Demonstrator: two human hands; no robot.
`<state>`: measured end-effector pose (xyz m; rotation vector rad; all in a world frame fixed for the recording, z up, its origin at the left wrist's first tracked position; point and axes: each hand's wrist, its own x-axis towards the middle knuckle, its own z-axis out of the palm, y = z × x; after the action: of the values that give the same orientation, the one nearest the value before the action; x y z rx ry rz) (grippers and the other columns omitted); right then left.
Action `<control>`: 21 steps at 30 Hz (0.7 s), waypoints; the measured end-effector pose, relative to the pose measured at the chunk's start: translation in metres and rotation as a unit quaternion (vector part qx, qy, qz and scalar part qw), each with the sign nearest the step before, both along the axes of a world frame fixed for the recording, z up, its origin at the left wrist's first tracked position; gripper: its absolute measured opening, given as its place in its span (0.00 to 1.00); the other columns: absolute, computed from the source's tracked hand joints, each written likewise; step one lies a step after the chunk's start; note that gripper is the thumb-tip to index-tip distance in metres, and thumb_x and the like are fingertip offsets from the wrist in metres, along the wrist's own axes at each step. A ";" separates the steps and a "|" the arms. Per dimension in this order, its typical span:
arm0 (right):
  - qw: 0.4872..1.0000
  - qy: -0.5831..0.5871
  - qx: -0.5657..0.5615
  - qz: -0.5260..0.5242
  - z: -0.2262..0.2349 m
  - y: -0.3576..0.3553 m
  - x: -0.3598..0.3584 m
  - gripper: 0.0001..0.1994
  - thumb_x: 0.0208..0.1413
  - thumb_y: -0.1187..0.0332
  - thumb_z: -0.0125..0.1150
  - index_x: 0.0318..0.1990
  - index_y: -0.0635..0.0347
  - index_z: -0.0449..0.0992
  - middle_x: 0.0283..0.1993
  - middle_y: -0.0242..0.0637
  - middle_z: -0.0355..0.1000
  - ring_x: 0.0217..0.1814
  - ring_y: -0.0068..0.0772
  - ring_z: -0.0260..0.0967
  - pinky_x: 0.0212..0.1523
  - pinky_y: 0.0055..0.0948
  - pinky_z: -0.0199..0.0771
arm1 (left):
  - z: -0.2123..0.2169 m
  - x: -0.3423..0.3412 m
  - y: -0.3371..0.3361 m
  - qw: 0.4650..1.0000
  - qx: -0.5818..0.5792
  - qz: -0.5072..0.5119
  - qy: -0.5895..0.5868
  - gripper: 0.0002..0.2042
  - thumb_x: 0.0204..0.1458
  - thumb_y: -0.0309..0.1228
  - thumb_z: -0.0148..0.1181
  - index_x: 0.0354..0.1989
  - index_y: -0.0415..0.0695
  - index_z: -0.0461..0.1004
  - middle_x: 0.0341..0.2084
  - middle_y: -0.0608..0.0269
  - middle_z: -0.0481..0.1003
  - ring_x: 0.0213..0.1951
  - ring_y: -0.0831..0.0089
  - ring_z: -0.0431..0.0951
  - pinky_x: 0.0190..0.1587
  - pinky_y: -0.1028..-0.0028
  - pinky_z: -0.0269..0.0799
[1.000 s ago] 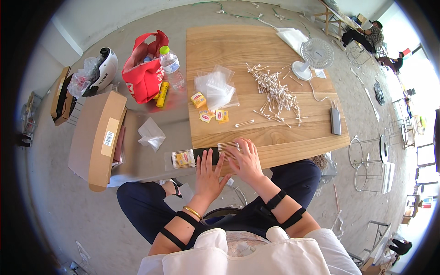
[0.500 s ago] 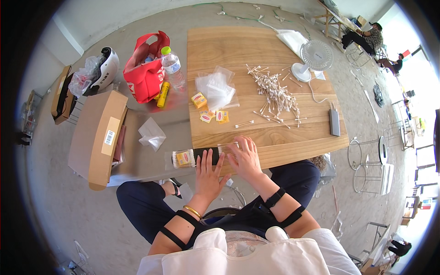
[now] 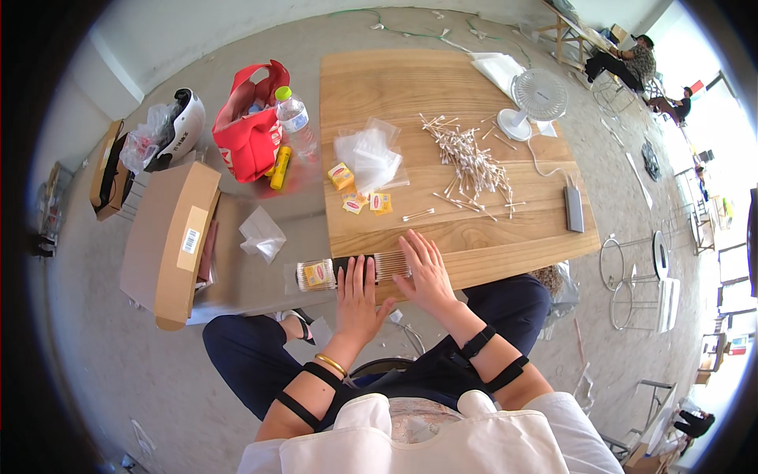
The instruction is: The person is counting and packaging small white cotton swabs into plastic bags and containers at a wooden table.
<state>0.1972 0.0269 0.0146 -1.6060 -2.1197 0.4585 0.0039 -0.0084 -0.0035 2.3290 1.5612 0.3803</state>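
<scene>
My left hand [image 3: 358, 294] lies flat with fingers stretched out over a black band [image 3: 340, 263] near the table's front edge. Just right of the band is a row of cotton swabs [image 3: 390, 265] laid side by side. My right hand [image 3: 427, 273] rests at the right end of that row, its fingers extended. Left of the band lies a clear bag of cotton swabs [image 3: 317, 275] with a yellow-and-white label. Farther back, a loose heap of cotton swabs [image 3: 472, 162] spreads over the wooden board [image 3: 379, 79], and a single cotton swab [image 3: 418, 214] lies apart from it.
Clear plastic bags [image 3: 369, 158] and yellow labels [image 3: 380, 203] lie behind my hands. A small fan [image 3: 540, 95] and a grey power bank [image 3: 574, 209] stand right. Leftward are a cardboard box [image 3: 170, 245], red bag [image 3: 249, 130], bottle [image 3: 295, 122] and yellow tube [image 3: 280, 167].
My right hand has shifted slightly right, with its fingers straighter, and more of the swab row shows between my hands. My left hand stays on the black band.
</scene>
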 end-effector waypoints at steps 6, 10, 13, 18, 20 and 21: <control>0.996 -0.079 -0.009 0.027 -0.011 -0.009 0.002 0.45 0.58 0.51 0.61 0.75 0.67 0.48 0.80 0.54 0.43 0.84 0.50 0.36 0.81 0.48 0.35 | -0.003 0.010 0.020 0.997 0.035 0.016 0.066 0.48 0.63 0.64 0.35 0.74 0.29 0.44 0.76 0.42 0.44 0.78 0.50 0.39 0.77 0.49 0.32; 0.991 -0.128 0.022 0.031 -0.024 -0.010 -0.006 0.43 0.61 0.47 0.54 0.75 0.69 0.49 0.80 0.54 0.44 0.84 0.50 0.37 0.81 0.48 0.35 | -0.010 0.020 0.021 0.996 0.039 0.024 0.077 0.49 0.63 0.66 0.31 0.74 0.28 0.45 0.76 0.40 0.44 0.78 0.51 0.38 0.77 0.48 0.31; 0.991 -0.131 0.026 0.029 -0.024 -0.010 -0.008 0.42 0.62 0.48 0.52 0.74 0.69 0.50 0.80 0.54 0.44 0.84 0.50 0.37 0.81 0.47 0.34 | -0.013 0.018 0.021 0.996 0.045 0.023 0.068 0.49 0.63 0.66 0.31 0.74 0.27 0.45 0.76 0.39 0.43 0.78 0.51 0.38 0.76 0.47 0.31; 0.990 -0.134 0.025 0.034 -0.021 -0.010 -0.016 0.41 0.63 0.48 0.52 0.75 0.68 0.49 0.80 0.54 0.43 0.84 0.50 0.35 0.80 0.48 0.34 | -0.009 0.010 0.021 0.998 0.020 -0.037 0.042 0.48 0.63 0.66 0.32 0.75 0.31 0.44 0.76 0.41 0.45 0.78 0.51 0.40 0.76 0.46 0.32; 0.991 -0.132 0.019 0.032 -0.023 -0.010 -0.010 0.41 0.63 0.48 0.52 0.75 0.68 0.50 0.80 0.54 0.43 0.84 0.50 0.35 0.81 0.47 0.33 | 0.005 0.009 0.024 0.998 0.031 -0.045 0.030 0.47 0.63 0.66 0.32 0.76 0.33 0.44 0.76 0.42 0.46 0.77 0.50 0.42 0.76 0.46 0.33; 0.993 -0.115 0.011 0.028 -0.024 -0.011 -0.009 0.41 0.64 0.47 0.51 0.75 0.68 0.49 0.80 0.54 0.43 0.84 0.49 0.34 0.81 0.47 0.32 | 0.012 0.005 0.025 0.999 0.027 -0.022 -0.011 0.47 0.63 0.65 0.32 0.75 0.33 0.44 0.76 0.42 0.46 0.77 0.50 0.42 0.76 0.46 0.34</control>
<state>0.1882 0.0161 -0.0091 -1.6587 -2.3351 0.2776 0.0092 0.0166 0.0089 2.3868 1.5050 0.4419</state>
